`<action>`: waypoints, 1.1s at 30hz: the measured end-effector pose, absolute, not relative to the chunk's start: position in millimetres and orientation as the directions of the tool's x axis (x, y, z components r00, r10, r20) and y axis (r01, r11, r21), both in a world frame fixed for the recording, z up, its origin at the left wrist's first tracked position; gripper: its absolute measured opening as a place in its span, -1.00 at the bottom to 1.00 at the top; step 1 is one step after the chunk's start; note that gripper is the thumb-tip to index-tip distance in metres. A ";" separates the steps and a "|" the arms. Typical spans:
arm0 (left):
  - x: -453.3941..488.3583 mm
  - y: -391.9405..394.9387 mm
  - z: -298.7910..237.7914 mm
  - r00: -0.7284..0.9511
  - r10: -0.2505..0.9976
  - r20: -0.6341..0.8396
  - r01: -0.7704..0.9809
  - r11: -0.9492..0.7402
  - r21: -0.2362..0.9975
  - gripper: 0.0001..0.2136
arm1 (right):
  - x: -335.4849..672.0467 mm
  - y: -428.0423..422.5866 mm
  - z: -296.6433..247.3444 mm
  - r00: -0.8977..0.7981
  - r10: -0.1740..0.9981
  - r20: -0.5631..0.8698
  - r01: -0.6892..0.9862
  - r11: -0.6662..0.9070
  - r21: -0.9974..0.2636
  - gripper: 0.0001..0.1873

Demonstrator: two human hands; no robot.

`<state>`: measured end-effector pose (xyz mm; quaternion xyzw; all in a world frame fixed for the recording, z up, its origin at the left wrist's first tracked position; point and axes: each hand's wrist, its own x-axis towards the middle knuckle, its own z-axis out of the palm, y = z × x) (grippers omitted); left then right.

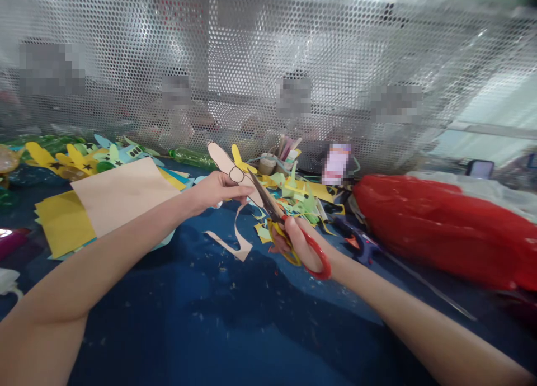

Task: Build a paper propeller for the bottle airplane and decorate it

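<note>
cut-out: beige paper cut-out (pixel 229 163) with rounded lobes, held up off the table, just above the left fingertips
long axis: runs from the upper left down to the right, toward the scissor blades
left hand: left hand (pixel 216 191) is pinched shut on the cut-out's lower edge, thumb and fingers (pixel 240 191) narrow, nothing else in it
scissors: red-handled metal scissors (pixel 274 212), blades slanting up-left; tips touch the cut-out right beside the left fingertips; blades look nearly together, exact gap hard to tell
right hand: right hand (pixel 300 241) has its fingers (pixel 293 236) through the red loops, closed round the handles; it sits lower right of the cut-out, the farther hand from the paper
nearer hand: left, it is on the paper; the right reaches it only through the blades
offcut: thin beige paper strip (pixel 237 239) curls down from the cut-out, below the left fingers, its end on the table
left of fingers: large beige paper sheet (pixel 123 198) lying on yellow paper sheets (pixel 62 221)
beyond fingers: pile of yellow and green paper scraps (pixel 296 198)
right of right hand: shiny red plastic bag (pixel 440 229), well apart
under all: dark blue table cover (pixel 218 319)
behind: perforated metal screen (pixel 268 67)
</note>
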<state>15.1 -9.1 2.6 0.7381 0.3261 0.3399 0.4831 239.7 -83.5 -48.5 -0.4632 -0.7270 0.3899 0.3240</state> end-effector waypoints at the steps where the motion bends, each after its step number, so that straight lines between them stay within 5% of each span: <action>1: 14.8 -8.5 2.2 0.554 0.811 0.186 0.153 -0.319 0.935 -0.77 | 239.5 -83.7 -47.7 -0.343 0.936 0.078 0.418 0.226 -0.880 -0.26; 33: 15.5 -8.1 6.7 0.525 0.836 0.163 0.014 -0.200 0.980 -0.82 | 236.8 -85.2 -38.3 -0.268 0.963 0.033 0.467 0.160 -0.870 -0.26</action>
